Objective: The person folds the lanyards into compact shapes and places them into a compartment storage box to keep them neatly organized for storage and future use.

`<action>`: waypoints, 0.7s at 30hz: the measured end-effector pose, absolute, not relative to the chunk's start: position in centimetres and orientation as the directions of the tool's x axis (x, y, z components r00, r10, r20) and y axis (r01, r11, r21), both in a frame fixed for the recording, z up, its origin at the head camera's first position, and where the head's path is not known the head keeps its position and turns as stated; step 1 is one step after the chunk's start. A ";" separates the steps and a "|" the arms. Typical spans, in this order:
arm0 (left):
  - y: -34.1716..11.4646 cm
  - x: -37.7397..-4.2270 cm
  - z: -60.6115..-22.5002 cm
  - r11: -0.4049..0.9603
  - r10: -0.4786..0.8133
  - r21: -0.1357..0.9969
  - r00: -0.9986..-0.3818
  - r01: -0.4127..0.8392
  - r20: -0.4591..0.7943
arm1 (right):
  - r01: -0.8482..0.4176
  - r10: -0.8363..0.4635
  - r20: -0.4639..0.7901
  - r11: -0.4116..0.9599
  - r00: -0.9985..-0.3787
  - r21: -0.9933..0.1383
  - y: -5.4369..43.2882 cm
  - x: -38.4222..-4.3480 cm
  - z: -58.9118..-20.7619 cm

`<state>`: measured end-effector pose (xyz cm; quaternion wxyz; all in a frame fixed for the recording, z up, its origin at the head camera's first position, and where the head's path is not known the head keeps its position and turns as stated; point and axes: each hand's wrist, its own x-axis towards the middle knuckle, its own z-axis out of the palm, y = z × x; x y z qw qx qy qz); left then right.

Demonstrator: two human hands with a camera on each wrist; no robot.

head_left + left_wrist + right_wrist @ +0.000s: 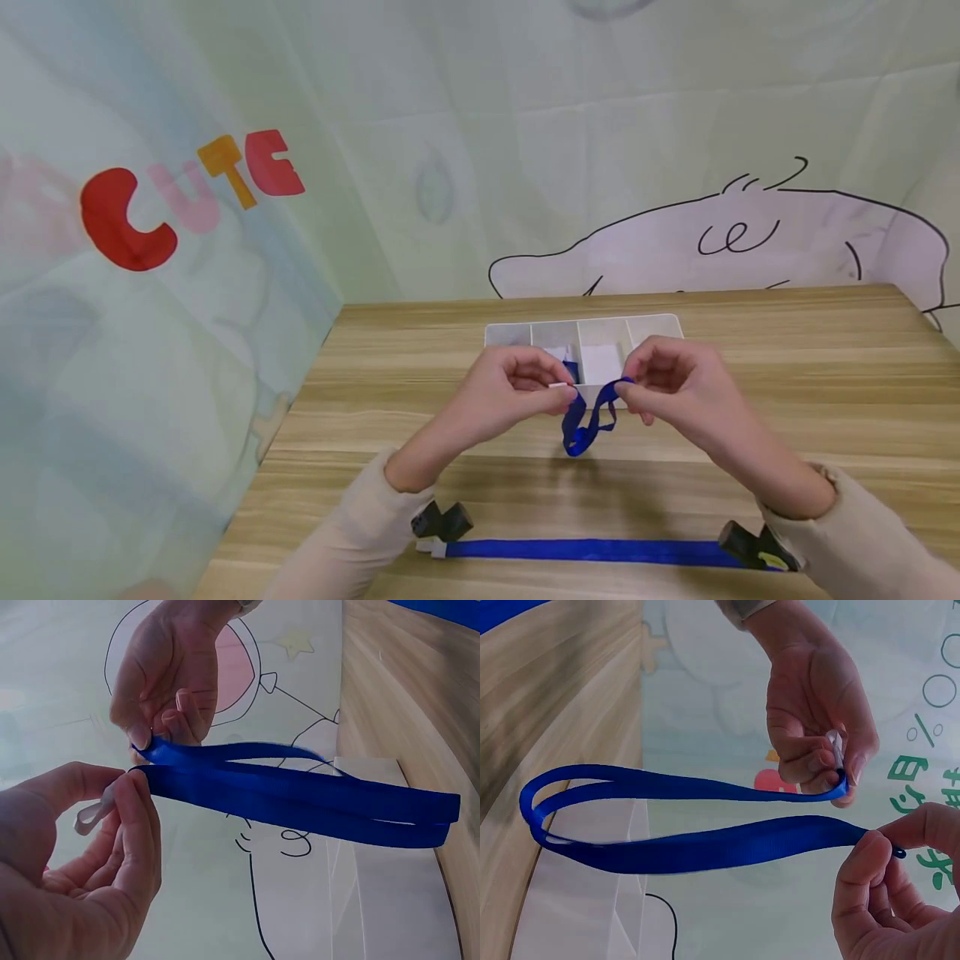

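Observation:
A blue lanyard [576, 437] hangs in a doubled loop between both hands, above the table in front of a white divided box [508, 335]. At one end the left hand [510, 385] pinches it between thumb and fingers, beside a small white clip [96, 811]. The right hand [678, 385] pinches the folded other end with thumb and index finger; a short tip pokes out past the fingers in the right wrist view. In the left wrist view the two pinched ends are close together, and the strap [300, 802] stretches away from them.
A second blue lanyard [585, 550] with a white end lies straight along the near side of the wooden table [360, 400]. Inside one box compartment is a blue-and-white piece [572, 371]. A printed curtain [420, 167] stands behind and to the left.

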<state>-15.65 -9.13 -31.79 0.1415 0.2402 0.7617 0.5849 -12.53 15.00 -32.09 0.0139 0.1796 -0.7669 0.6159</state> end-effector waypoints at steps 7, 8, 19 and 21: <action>-8.7 -15.5 -31.5 0.180 0.530 0.963 -0.844 0.203 0.079 | -0.308 -0.264 0.257 0.175 -0.930 -0.935 14.2 -12.8 -32.0; -8.7 -15.6 -31.5 0.177 0.532 0.962 -0.843 0.206 0.083 | -0.309 -0.264 0.257 0.177 -0.930 -0.934 14.1 -12.8 -31.9; -8.2 -15.6 -31.3 0.165 0.517 0.958 -0.847 0.236 0.120 | -0.312 -0.292 0.246 0.205 -0.924 -0.928 13.3 -13.3 -31.9; -8.1 -15.6 -31.3 0.171 0.514 0.954 -0.848 0.248 0.128 | -0.318 -0.307 0.247 0.207 -0.919 -0.925 13.3 -13.5 -31.9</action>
